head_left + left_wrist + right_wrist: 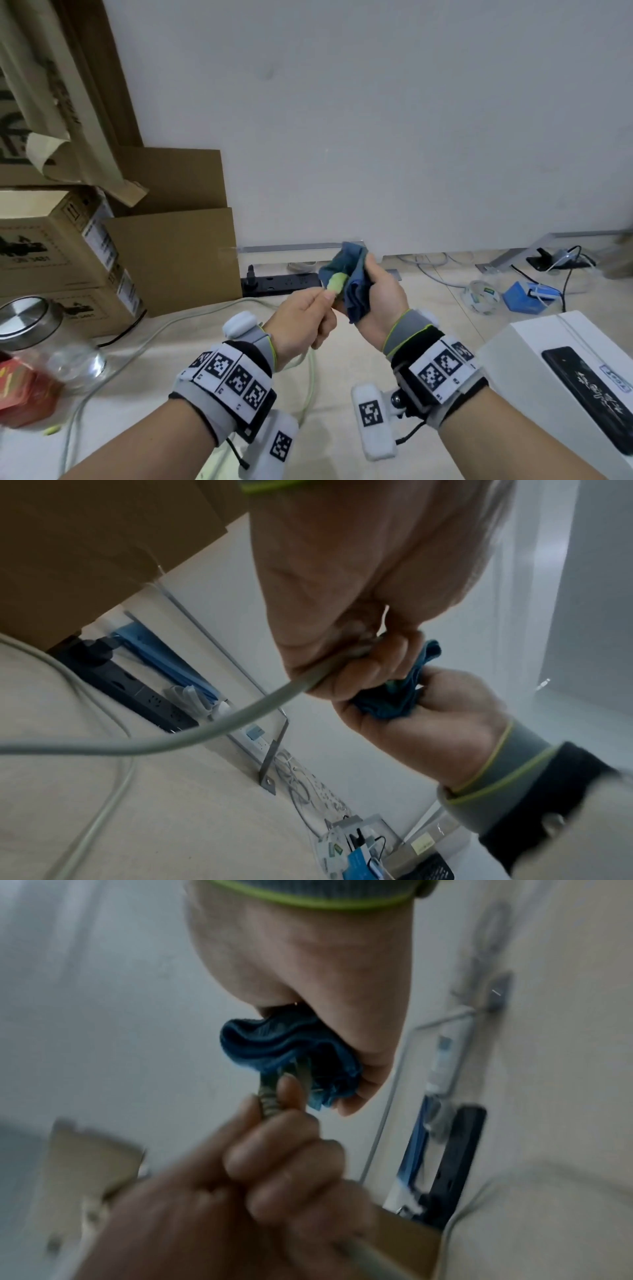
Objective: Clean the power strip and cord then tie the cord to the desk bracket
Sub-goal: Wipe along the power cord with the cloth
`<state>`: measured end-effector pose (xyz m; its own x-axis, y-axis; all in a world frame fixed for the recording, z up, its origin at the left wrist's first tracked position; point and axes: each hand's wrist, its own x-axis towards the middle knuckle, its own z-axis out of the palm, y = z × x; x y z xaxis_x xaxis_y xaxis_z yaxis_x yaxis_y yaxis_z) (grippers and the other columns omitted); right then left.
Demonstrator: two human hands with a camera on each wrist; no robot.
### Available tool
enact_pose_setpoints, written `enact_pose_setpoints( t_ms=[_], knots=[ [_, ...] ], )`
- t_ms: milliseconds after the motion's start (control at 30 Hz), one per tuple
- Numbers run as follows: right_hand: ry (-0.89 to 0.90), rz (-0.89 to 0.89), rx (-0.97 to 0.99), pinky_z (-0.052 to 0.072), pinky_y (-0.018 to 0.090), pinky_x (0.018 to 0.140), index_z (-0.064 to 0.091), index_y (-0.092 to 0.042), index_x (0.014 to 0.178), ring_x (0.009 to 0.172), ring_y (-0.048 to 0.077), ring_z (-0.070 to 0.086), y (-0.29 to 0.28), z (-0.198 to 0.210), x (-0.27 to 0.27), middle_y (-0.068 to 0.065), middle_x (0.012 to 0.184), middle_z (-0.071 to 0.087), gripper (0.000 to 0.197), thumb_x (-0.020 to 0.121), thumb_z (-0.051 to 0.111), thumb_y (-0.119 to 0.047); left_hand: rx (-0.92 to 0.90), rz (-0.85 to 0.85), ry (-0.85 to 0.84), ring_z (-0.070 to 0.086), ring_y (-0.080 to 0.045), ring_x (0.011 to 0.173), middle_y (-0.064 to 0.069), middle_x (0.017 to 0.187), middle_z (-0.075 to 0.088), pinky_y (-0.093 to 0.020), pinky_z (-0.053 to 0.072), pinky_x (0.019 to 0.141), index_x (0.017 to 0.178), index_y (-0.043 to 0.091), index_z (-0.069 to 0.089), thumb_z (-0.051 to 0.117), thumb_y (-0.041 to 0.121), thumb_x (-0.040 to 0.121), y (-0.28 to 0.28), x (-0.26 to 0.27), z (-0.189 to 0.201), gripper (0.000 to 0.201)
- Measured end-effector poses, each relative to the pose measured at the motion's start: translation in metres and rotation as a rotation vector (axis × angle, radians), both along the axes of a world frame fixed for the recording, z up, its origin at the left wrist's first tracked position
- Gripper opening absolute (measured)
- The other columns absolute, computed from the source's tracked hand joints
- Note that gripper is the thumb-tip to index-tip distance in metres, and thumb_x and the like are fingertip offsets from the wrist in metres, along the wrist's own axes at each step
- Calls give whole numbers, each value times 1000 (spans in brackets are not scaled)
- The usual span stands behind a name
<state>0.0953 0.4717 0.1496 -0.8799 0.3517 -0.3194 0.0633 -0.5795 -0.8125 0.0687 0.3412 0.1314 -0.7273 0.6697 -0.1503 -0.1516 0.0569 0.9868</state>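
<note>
From the head camera we see the left hand (305, 317) closed around a pale grey-green cord (311, 370), thumb and fingers pinching it just below its ribbed end, which pokes up into a blue cloth (349, 277). The right hand (380, 301) has its fingers curled round that cloth, bunching it over the cord's tip. Both hands hover above the beige floor (342, 428), in front of a black power strip (284, 281) lying along the wall beside stacked cardboard boxes (68, 246). The boxes carry labels and print, and a white box (555, 370) at right shows script on a black panel; we cannot read any of it. A glass jar with a steel lid (30, 318) stands at left.

From the left wrist, we see the cord (240, 718) running out of the left hand's (342, 601) closed fingers and down to the floor. The right hand (428, 710) grips the cloth (394, 704) just beyond. The power strip (137, 693) lies by a metal bracket (274, 750).

From the right wrist, blurred, the right hand (308, 969) clasps the cloth (291, 1053) while the left hand's fingers (284, 1156) pinch the ribbed cord end (270, 1104).
</note>
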Motion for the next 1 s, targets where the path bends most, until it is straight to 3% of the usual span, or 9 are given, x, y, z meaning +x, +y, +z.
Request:
enact_pose_setpoints(
  t_ms=[67, 133, 300, 433, 567, 700, 767, 867, 1000],
  knots=[
    [-14, 92, 538, 45, 27, 54, 66, -25, 96, 67, 17, 62, -8, -6, 6, 1, 78, 70, 26, 101, 42, -33, -26, -1, 43, 28, -9, 41, 0, 52, 41, -22, 21, 43, 70, 12, 47, 36, 20, 103, 1, -5, 0, 36],
    [3, 107, 831, 50, 28, 70, 64, -33, 102, 85, 13, 63, -14, -20, 5, 2, 90, 68, 23, 101, 41, -32, -114, 23, 216, 30, -7, 43, 6, 52, 41, -24, 25, 46, 65, 15, 43, 40, 16, 100, 4, -9, -5, 35],
    [-22, -66, 652, 51, 39, 75, 70, -31, 81, 87, 22, 65, -17, -23, -8, -5, 87, 71, 35, 99, 41, -28, -165, 39, 537, 38, -12, 54, 8, 58, 44, -35, 36, 56, 66, 17, 44, 38, 25, 90, 5, -3, -19, 26],
    [-58, -105, 268, 40, 32, 56, 67, -22, 87, 59, 24, 64, -11, -9, -12, 9, 67, 67, 35, 102, 39, -37, -185, 28, 703, 39, -13, 56, 5, 61, 45, -35, 36, 58, 72, 14, 43, 37, 32, 91, 1, 4, -20, 27],
    [13, -78, -124, 50, 42, 77, 66, -10, 96, 75, 28, 64, -4, 5, -11, 15, 86, 68, 47, 99, 39, -48, -284, 130, 839, 43, -18, 57, 5, 61, 46, -31, 27, 54, 82, 15, 45, 41, 36, 92, -2, 1, -21, 24],
    [-81, 34, 502, 42, 26, 54, 60, -17, 105, 65, 19, 56, -21, -10, -2, 6, 76, 62, 31, 99, 44, -42, -448, 198, 912, 54, -29, 63, -3, 68, 60, -35, 36, 54, 85, 15, 49, 41, 27, 90, -1, -5, -20, 15],
    [-66, 26, 784, 49, 30, 68, 55, -25, 112, 83, 18, 62, -28, -19, 2, 1, 91, 67, 22, 99, 44, -39, -517, 186, 959, 54, -32, 65, -9, 72, 62, -33, 31, 55, 85, 14, 51, 40, 23, 89, 1, -3, -19, 15],
    [-61, -31, 848, 51, 38, 87, 55, -23, 114, 94, 19, 63, -27, -29, -2, 1, 97, 67, 25, 98, 43, -40, -556, 179, 974, 53, -32, 64, -9, 73, 62, -32, 29, 57, 86, 12, 53, 46, 17, 90, 1, 1, -17, 10],
    [-93, -103, 873, 51, 45, 85, 60, -19, 92, 85, 24, 64, -28, -33, -7, -2, 78, 64, 42, 95, 36, -53, -606, 163, 1005, 47, -31, 62, -9, 74, 61, -32, 30, 56, 82, 16, 46, 43, 22, 94, 2, 3, -17, 14]
  ],
)
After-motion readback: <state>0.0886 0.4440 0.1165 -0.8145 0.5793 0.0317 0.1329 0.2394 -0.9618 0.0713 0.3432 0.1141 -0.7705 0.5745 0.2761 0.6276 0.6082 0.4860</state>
